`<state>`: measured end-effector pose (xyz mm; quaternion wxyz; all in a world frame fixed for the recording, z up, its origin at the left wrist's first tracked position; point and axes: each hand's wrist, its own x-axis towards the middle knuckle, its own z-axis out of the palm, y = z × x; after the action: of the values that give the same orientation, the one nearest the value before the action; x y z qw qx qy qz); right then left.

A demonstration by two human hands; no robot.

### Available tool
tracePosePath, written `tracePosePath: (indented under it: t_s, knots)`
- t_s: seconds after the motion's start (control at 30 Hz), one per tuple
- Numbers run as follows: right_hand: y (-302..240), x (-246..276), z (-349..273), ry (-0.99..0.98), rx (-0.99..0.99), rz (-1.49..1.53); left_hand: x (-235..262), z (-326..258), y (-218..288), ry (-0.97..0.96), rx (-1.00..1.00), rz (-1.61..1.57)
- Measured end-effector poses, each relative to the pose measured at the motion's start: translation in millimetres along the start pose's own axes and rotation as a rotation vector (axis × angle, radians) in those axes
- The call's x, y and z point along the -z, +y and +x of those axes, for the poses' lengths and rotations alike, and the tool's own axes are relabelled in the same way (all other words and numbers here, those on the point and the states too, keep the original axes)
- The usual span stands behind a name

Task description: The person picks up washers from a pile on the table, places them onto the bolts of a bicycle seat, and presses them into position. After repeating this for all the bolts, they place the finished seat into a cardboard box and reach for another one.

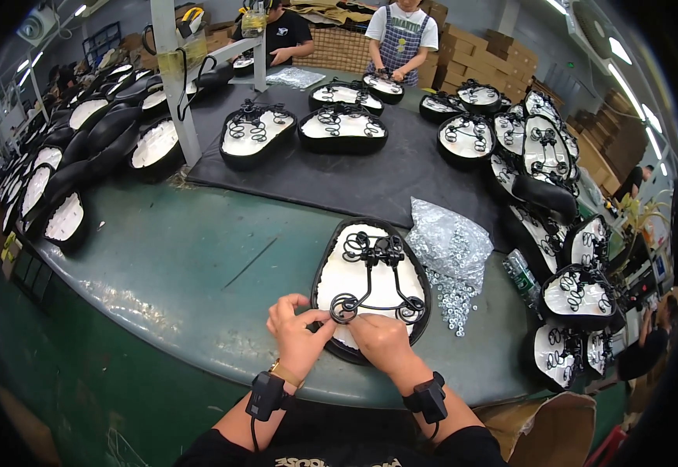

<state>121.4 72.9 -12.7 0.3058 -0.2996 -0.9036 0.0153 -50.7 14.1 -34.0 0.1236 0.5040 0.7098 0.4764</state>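
The saddle [370,288] is lying upside down at the table's [198,265] near edge, at six o'clock. The left hand [298,333] is pinching the coil spring [344,308] at the saddle's rear, fingers closed on it. The right hand [382,338] is pressing curled fingers on the rear rim. Washers [452,300] are lying at three o'clock; open tabletop is stretching toward nine o'clock.

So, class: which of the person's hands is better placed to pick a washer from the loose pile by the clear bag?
Right hand, probably: the washers lie on its side of the bicycle saddle, while the left hand pinches the coil spring.
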Motion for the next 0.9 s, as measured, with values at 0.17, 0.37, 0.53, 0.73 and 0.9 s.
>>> tracePosePath:
  t_s: [0.17, 0.37, 0.53, 0.73, 0.9]
  knots:
    - [-12.2, 2.5, -1.2, 0.119, -0.097, 0.125, -5.3, 0.3, 1.6, 0.013, -0.047, -0.023]
    - [-16.8, 1.8, -4.8, 0.104, -0.208, 0.165, -7.9, -0.9, 6.9, -0.054, -0.008, 0.012]
    - [-20.9, 1.6, -5.0, 0.050, -0.292, 0.225, -24.3, 3.0, 8.2, -0.084, 0.061, -0.016]
    - [-18.8, 3.3, -2.0, 0.179, -0.255, 0.020, -27.6, 1.5, 9.1, -0.037, -0.055, 0.096]
    - [-17.9, 1.8, -2.5, 0.106, -0.246, 0.036, -25.7, 2.6, 11.0, -0.009, -0.113, 0.155]
